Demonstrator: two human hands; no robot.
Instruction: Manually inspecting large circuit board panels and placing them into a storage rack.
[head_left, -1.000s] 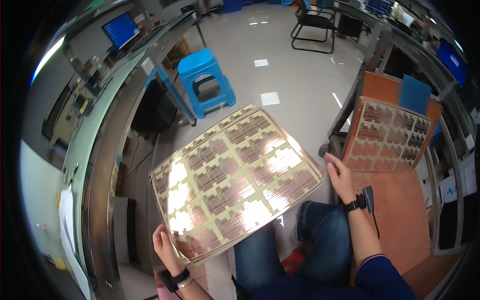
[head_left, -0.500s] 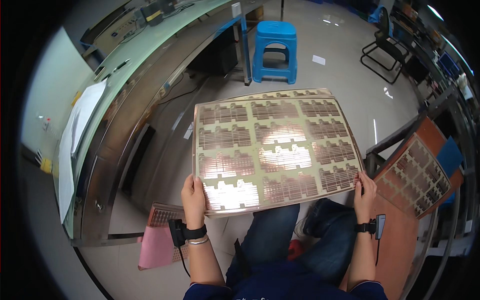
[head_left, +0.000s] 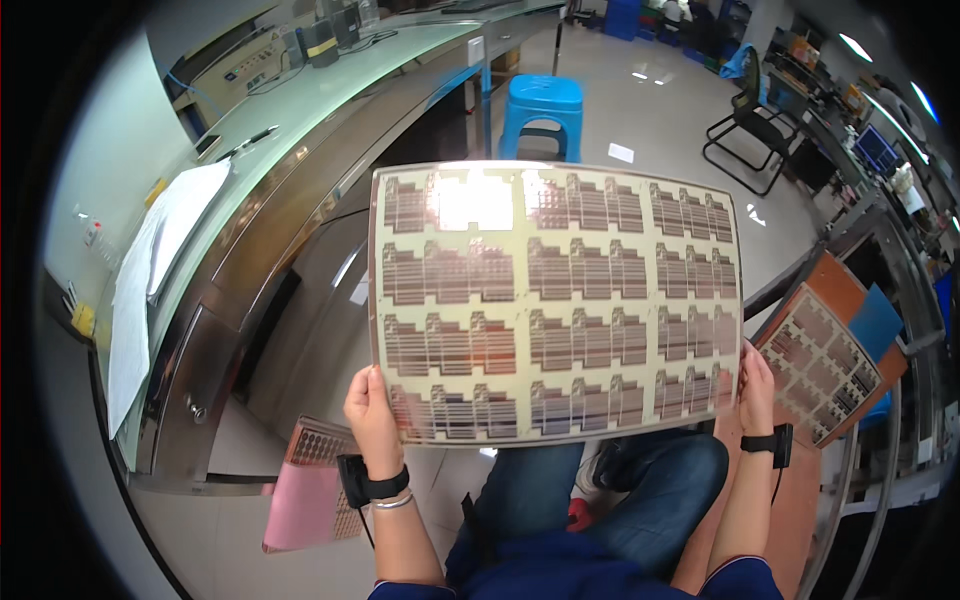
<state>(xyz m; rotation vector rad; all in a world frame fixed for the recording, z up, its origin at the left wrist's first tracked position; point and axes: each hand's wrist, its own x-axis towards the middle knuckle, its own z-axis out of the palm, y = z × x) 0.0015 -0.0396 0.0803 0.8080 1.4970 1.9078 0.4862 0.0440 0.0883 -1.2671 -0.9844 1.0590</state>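
Observation:
A large circuit board panel, pale green with rows of copper-coloured patterns, is held up over my lap. At its lower left edge my left hand grips it, thumb on the front face. My right hand clasps the right edge near the lower corner, fingers partly behind the panel. Bright glare covers part of the top row. Whether other panels lie behind this one, I cannot tell.
On the right, a similar panel leans on a brown board. A pink sheet with patterned panels stands low left. Along the left runs a glass-topped workbench bearing white paper. Beyond are a blue stool and chair.
The panel has tilted up to face me more squarely, and its glare has moved from the lower part to the top. An edge of another panel showing behind its top is now hidden.

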